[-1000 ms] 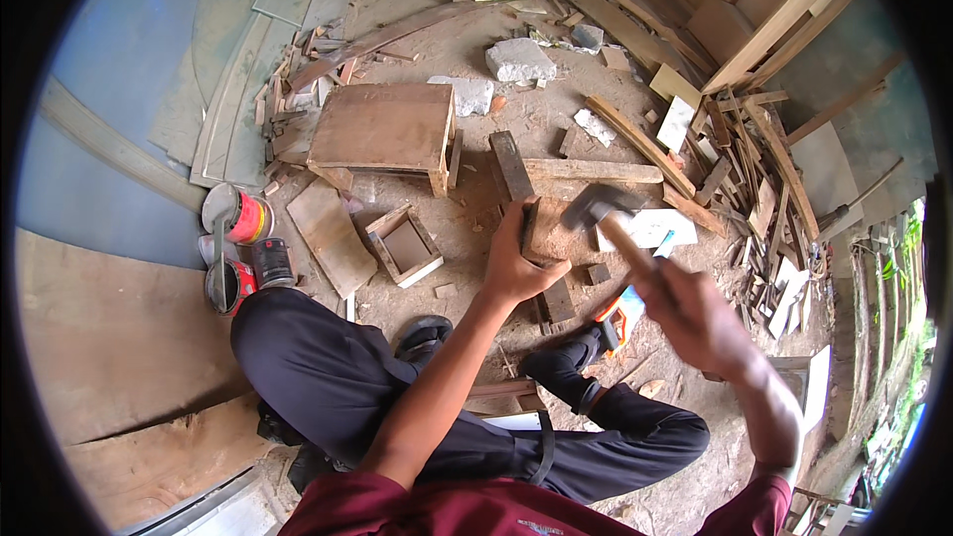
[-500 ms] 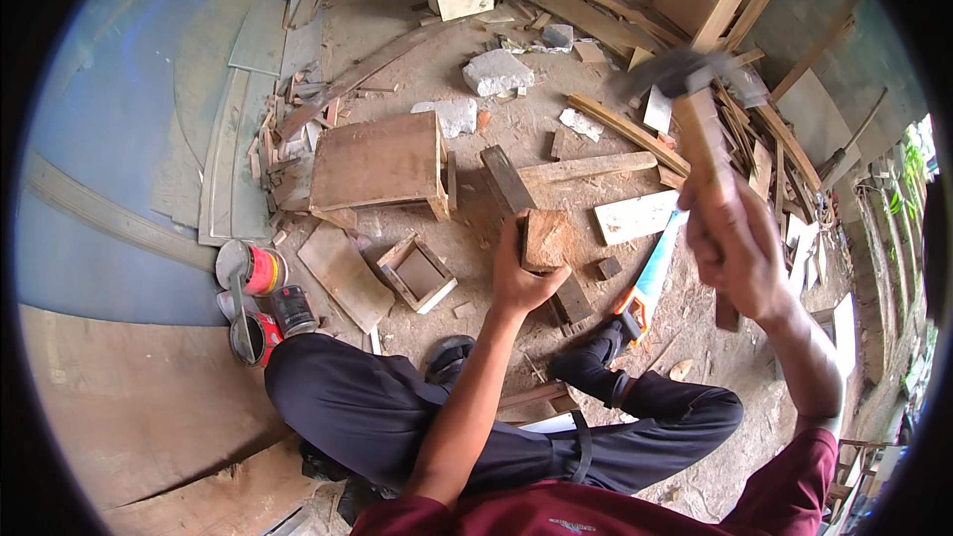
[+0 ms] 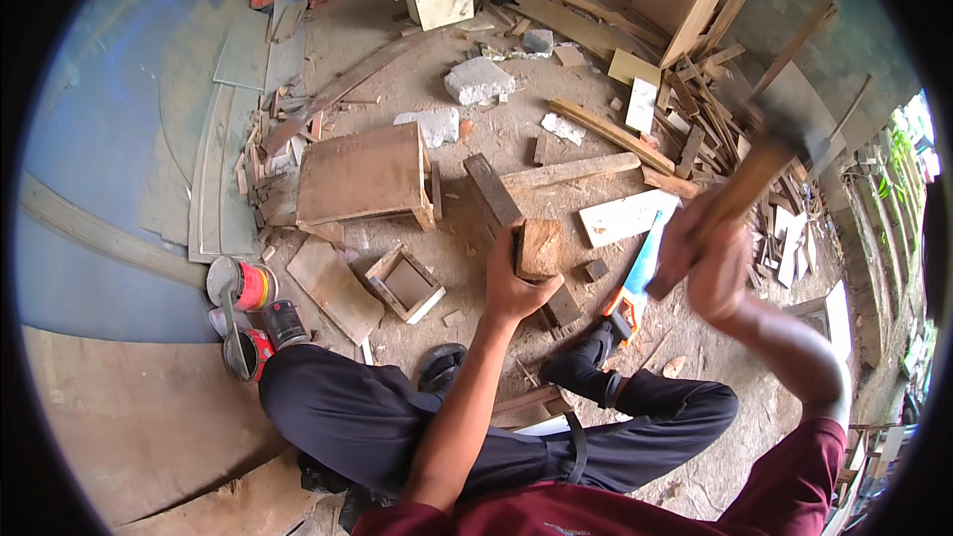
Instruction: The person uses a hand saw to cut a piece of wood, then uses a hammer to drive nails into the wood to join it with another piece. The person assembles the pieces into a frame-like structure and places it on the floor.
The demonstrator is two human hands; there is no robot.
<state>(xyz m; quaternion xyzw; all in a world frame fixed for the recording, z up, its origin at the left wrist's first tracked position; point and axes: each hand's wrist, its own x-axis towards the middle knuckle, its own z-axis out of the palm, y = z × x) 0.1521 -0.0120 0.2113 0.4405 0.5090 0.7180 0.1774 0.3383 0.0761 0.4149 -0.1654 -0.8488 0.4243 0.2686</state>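
Observation:
My left hand grips a squared wooden block, its rough end grain turned up, fingers wrapped round its sides. Beneath and beyond it a dark wooden beam lies along the ground. Raised at the right, my right hand is closed round the wooden handle of a hammer; the hammer's head is smeared by motion and stands well apart from the block. A handsaw with a blue blade and orange-black handle lies between the two hands, close to my foot.
An upturned brown wooden box and a small open wooden frame box sit left of the block. Paint cans stand by the left wall. White board, concrete chunks and a heap of scrap wood litter the ground.
My right hand has swung the hammer outward to the right and a little lower, its head tilting right. My left hand still holds the block; the whole view has shifted slightly.

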